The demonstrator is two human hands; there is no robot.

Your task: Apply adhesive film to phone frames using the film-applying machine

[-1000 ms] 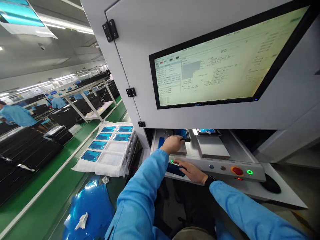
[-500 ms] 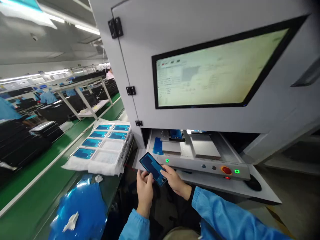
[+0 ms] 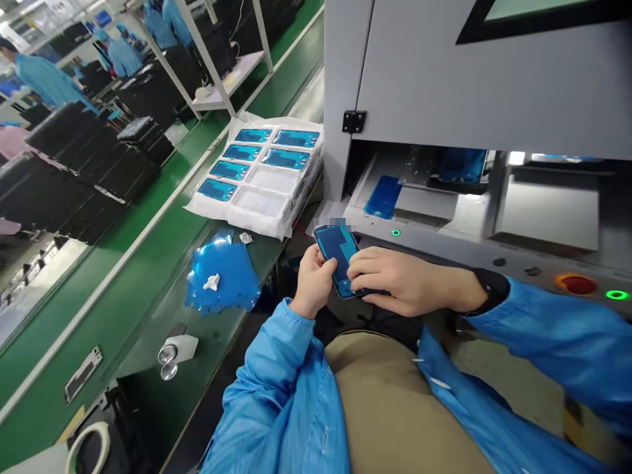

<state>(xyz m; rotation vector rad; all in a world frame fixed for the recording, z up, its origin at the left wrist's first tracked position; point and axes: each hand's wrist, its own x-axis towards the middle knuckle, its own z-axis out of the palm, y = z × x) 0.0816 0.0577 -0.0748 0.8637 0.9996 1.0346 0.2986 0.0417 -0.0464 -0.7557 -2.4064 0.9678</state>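
Note:
A phone panel (image 3: 338, 242), dark with bright blue film on its face, is held tilted in front of my body. My left hand (image 3: 316, 280) grips its left edge, with the thumb lying on the face. Over the lower right part lies my right hand (image 3: 395, 280), palm down, its bent fingers against the panel; the fingertips partly cover the film, and whether they pinch it is hard to see. Behind the panel is the machine's front ledge (image 3: 444, 253), where a blue film-covered piece (image 3: 383, 196) lies beside metal fixture blocks.
To the left stands a white tray (image 3: 257, 201) with several blue-filmed panels and vacant pockets. Crumpled blue film sheets (image 3: 227, 273) lie on the green bench, with a round metal-rimmed item (image 3: 168, 353) nearer. A red button (image 3: 579, 284) sits on the machine front. Co-workers are behind.
My view has swung down and left. My left hand now grips the panel's left edge, thumb on its face. My right hand has shifted from the edge to over its lower face.

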